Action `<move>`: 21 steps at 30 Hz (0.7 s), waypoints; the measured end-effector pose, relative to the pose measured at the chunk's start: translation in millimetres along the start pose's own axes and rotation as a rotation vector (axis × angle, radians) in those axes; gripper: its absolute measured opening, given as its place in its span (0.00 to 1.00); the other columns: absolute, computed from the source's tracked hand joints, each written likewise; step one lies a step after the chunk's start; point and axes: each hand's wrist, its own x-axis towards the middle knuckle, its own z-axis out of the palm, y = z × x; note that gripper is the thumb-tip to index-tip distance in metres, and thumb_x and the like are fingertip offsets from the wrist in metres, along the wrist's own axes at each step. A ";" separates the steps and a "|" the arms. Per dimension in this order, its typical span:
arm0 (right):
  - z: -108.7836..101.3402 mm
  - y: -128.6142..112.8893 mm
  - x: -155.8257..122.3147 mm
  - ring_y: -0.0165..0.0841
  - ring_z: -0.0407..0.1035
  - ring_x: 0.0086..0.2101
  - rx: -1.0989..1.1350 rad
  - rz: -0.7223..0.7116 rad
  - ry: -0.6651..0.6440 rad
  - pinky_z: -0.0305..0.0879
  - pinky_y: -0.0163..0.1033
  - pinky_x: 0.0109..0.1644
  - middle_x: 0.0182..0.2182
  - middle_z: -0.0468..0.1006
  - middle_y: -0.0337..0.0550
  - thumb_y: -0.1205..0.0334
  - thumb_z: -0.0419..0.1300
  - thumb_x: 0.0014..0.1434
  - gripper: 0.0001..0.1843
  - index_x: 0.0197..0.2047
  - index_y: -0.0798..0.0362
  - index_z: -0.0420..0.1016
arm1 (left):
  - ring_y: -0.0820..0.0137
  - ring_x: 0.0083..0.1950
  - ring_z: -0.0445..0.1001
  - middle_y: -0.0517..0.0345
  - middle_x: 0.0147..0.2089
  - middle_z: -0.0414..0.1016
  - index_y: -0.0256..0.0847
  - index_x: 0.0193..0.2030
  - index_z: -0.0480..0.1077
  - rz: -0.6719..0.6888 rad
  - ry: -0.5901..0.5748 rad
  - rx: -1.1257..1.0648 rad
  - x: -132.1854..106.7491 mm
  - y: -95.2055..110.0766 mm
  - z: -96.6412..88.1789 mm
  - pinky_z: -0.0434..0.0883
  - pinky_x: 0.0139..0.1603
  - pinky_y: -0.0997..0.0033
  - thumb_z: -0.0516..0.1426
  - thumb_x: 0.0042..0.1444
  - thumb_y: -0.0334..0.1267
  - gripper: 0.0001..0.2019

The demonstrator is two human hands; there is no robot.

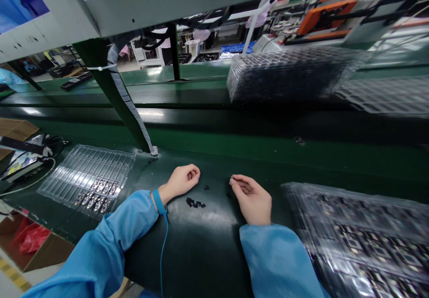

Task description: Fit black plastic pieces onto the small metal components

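My left hand rests on the dark green bench top, fingers curled into a loose fist; what they hold, if anything, is hidden. A blue wrist strap with a cord circles that wrist. My right hand lies a little to the right, thumb and forefinger pinched together at their tips on something too small to name. Between the hands lies a small heap of tiny black parts, with one more black part just beyond it.
A clear plastic tray with several small parts in its near pockets lies at left. A stack of filled clear trays sits at right. Another tray stack stands beyond the conveyor belt. A green post rises ahead. Cardboard boxes lower left.
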 end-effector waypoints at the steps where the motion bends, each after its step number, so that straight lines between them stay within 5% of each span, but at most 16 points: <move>1: -0.2 0.6 0.1 0.40 0.78 0.35 -0.002 0.001 0.000 0.77 0.46 0.43 0.34 0.82 0.48 0.51 0.69 0.50 0.17 0.39 0.53 0.80 | 0.75 0.30 0.69 0.62 0.29 0.72 0.39 0.37 0.73 0.000 0.000 -0.001 0.0 0.1 -0.1 0.65 0.33 0.77 0.55 0.56 0.31 0.06; 21: 0.0 3.1 0.4 0.39 0.78 0.35 -0.004 0.004 -0.002 0.77 0.45 0.44 0.35 0.82 0.48 0.52 0.69 0.50 0.16 0.40 0.53 0.80 | 0.75 0.30 0.69 0.61 0.29 0.72 0.38 0.37 0.73 -0.001 0.000 0.004 -0.6 0.9 -0.9 0.65 0.33 0.77 0.55 0.55 0.31 0.06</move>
